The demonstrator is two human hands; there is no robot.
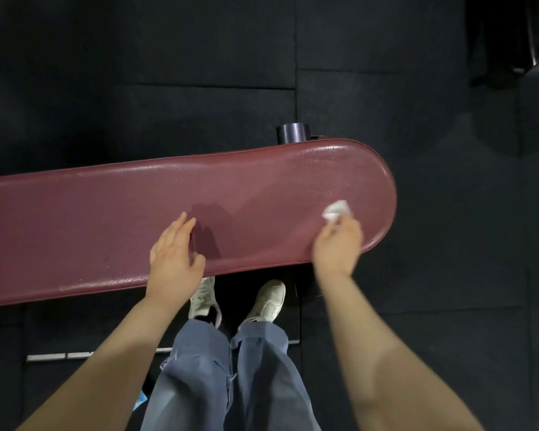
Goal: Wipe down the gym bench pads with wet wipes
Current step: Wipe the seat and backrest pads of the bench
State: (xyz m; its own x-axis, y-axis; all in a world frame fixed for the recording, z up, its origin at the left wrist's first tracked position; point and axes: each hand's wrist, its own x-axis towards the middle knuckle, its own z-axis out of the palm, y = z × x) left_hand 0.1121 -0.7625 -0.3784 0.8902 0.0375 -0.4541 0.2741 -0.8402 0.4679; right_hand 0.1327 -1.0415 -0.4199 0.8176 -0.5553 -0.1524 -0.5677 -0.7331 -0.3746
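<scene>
Person stands at the long side of a maroon bench pad (175,213), which runs from the left edge of the frame to a rounded end at centre right. Right hand (338,244) sits over that rounded end, fingers curled round a crumpled white wet wipe (335,210); wipe sticks out past the fingertips and looks pressed to the vinyl, w/ motion blur on hand and forearm, so prob mid-stroke. Surface near the upper right of the pad glistens, looks damp, i.e. that bit has likely had a pass already.

Left hand (175,253) is nearer frame centre, over the pad's near edge, fingers mostly straight and loosely spread, holding nothing. Can't tell if the palm touches or hovers just above; shadow right beside it says close. Prob there to steady the body while leaning over, keeping clear of the wiping side.

White sneakers (268,301) and blue jeans (231,384) show below the pad, bottom centre, toes tucked just under the near edge, so reach covers the full width. A dark cylindrical post (293,132) pokes out behind the far edge. Black rubber floor mats (168,57) all round.

The long left stretch looks duller, so likely still to do.
</scene>
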